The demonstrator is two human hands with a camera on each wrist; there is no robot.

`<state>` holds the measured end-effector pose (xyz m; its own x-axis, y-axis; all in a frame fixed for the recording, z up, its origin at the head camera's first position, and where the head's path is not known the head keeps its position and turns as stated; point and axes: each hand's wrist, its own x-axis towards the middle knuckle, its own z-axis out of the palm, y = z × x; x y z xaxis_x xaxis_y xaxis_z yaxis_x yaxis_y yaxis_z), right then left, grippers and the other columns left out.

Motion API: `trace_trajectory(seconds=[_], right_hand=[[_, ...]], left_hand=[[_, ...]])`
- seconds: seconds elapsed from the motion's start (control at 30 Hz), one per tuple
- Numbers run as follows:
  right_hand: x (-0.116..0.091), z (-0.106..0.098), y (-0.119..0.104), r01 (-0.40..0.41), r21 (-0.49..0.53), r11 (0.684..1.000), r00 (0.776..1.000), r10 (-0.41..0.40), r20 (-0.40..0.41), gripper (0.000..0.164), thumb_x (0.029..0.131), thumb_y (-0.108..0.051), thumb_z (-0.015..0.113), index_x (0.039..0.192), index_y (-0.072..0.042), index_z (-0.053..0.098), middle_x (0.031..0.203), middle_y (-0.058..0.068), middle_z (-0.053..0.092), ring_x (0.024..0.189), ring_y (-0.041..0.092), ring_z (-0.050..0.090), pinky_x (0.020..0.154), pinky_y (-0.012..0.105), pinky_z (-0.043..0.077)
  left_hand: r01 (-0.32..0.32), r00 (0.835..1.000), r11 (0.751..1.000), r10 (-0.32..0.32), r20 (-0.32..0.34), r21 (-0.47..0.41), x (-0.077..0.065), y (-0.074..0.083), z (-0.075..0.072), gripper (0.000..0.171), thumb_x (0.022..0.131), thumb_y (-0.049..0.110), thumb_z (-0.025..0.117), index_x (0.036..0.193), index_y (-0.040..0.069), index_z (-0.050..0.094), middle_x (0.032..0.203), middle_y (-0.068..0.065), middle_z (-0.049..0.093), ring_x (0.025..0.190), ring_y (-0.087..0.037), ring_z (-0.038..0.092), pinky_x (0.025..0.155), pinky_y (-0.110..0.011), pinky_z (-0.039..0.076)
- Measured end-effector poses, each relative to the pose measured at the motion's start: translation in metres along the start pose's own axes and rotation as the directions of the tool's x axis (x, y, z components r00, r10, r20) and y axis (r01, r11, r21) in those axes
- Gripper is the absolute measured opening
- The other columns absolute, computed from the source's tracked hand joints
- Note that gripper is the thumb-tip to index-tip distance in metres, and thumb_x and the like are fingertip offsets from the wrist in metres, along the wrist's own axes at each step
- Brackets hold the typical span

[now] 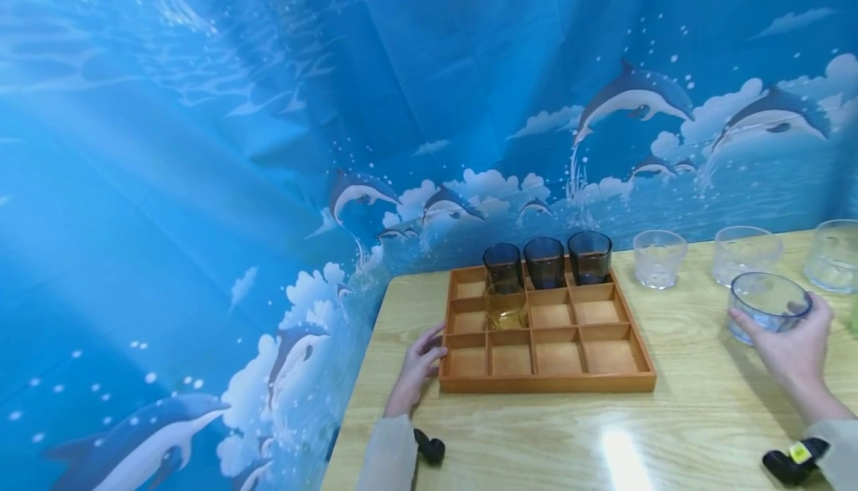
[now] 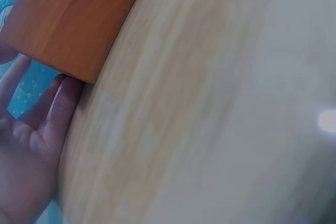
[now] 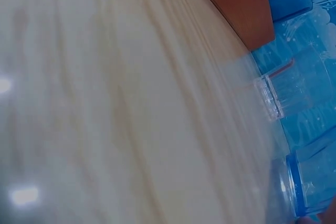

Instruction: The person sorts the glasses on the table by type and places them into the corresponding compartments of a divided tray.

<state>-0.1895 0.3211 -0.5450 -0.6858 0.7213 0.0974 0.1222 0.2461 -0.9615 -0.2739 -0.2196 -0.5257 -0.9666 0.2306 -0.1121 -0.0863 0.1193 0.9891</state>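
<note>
A wooden tray (image 1: 550,384) with square compartments lies on the table. My left hand (image 1: 417,368) rests against its left side, fingers extended; in the left wrist view they touch the tray's wall (image 2: 79,24). Three dark glasses (image 1: 544,264) stand in its back row, and an amber glass (image 1: 506,312) sits in the middle row, just in front of the leftmost dark one. To the right of the tray, my right hand (image 1: 798,342) grips a bluish clear glass (image 1: 767,305) between thumb and fingers. Whether that glass touches the table cannot be told.
Clear glasses stand along the table's back: one (image 1: 660,260) beside the tray, another (image 1: 744,252) behind the held glass, a third (image 1: 834,256) farther right. A greenish edge shows at the far right. A dolphin-printed blue curtain (image 1: 469,103) hangs behind and left.
</note>
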Motion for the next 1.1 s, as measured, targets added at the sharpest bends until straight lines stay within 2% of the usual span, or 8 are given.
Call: trace_trajectory(seconds=[0.1,0.17,0.33,0.4,0.53,0.63,0.87,1.1], right_hand=[[-0.004,0.000,-0.002,0.004,0.004,1.000,1.000,-0.004,0.020,0.096,0.077,-0.023,0.075,0.147,-0.017,0.010,0.111,-0.021,0.024,0.103,0.004,0.034,0.102,0.022,0.024],[-0.008,0.000,-0.004,0.006,0.009,1.000,0.999,-0.006,0.034,0.096,0.077,-0.024,0.075,0.147,-0.017,0.009,0.109,-0.022,0.025,0.097,-0.004,0.032,0.100,0.019,0.025],[-0.014,0.003,-0.010,0.037,0.023,0.999,0.996,-0.039,0.077,0.097,0.078,-0.024,0.074,0.148,-0.018,0.008,0.114,-0.020,0.029,0.103,0.005,0.036,0.104,0.025,0.025],[-0.015,0.004,-0.013,0.052,0.022,0.998,0.994,-0.054,0.094,0.097,0.078,-0.024,0.074,0.148,-0.018,0.007,0.112,-0.021,0.029,0.102,0.004,0.036,0.101,0.021,0.027],[-0.017,0.004,-0.018,0.093,0.045,0.995,0.988,-0.098,0.118,0.096,0.078,-0.022,0.075,0.147,-0.016,0.009,0.108,-0.020,0.031,0.090,-0.007,0.032,0.082,0.006,0.031],[-0.019,0.005,-0.023,0.133,0.052,0.990,0.982,-0.139,0.129,0.094,0.077,-0.020,0.075,0.147,-0.015,0.012,0.107,-0.020,0.034,0.089,-0.007,0.034,0.071,0.005,0.031],[-0.032,0.013,-0.049,0.209,0.061,0.976,0.958,-0.216,0.190,0.091,0.079,-0.019,0.074,0.147,-0.014,0.014,0.112,-0.012,0.037,0.089,-0.007,0.038,0.068,0.004,0.037],[-0.043,0.026,-0.061,0.274,0.115,0.955,0.926,-0.294,0.234,0.089,0.079,-0.013,0.074,0.146,-0.015,0.016,0.116,-0.004,0.039,0.092,-0.007,0.042,0.068,0.005,0.040]], left_hand=[[0.002,1.000,1.000,-0.002,0.003,-0.005,0.000,0.000,0.000,0.048,0.090,0.012,0.056,0.137,0.013,0.047,0.132,-0.021,0.047,0.107,-0.026,0.054,0.074,-0.038,0.051],[0.008,1.000,1.000,-0.008,0.005,-0.012,0.000,0.000,0.000,0.048,0.090,0.012,0.057,0.137,0.013,0.047,0.132,-0.021,0.046,0.107,-0.026,0.054,0.075,-0.038,0.051],[0.003,1.000,0.999,-0.002,0.024,-0.038,0.001,-0.001,-0.002,0.049,0.090,0.010,0.056,0.138,0.011,0.045,0.133,-0.022,0.045,0.107,-0.028,0.054,0.076,-0.039,0.051],[-0.005,0.999,0.999,0.007,0.035,-0.044,0.002,-0.001,-0.003,0.050,0.090,0.010,0.056,0.139,0.009,0.044,0.134,-0.023,0.044,0.108,-0.030,0.054,0.076,-0.040,0.051],[0.001,0.999,0.999,0.002,0.046,-0.046,0.002,-0.001,-0.005,0.051,0.090,0.009,0.057,0.139,0.010,0.044,0.134,-0.022,0.044,0.111,-0.031,0.053,0.076,-0.039,0.051],[0.008,0.999,0.999,-0.007,0.045,-0.043,0.003,-0.001,-0.005,0.050,0.090,0.010,0.057,0.138,0.011,0.044,0.134,-0.021,0.044,0.112,-0.031,0.052,0.076,-0.038,0.051],[0.009,1.000,1.000,-0.009,0.017,-0.026,0.016,-0.021,-0.011,0.051,0.087,0.021,0.063,0.136,0.020,0.048,0.133,-0.014,0.047,0.109,-0.024,0.054,0.077,-0.038,0.050],[0.002,1.000,1.000,-0.002,0.009,-0.012,0.016,-0.023,-0.010,0.049,0.087,0.020,0.063,0.135,0.022,0.050,0.131,-0.013,0.049,0.108,-0.024,0.054,0.075,-0.038,0.051]])
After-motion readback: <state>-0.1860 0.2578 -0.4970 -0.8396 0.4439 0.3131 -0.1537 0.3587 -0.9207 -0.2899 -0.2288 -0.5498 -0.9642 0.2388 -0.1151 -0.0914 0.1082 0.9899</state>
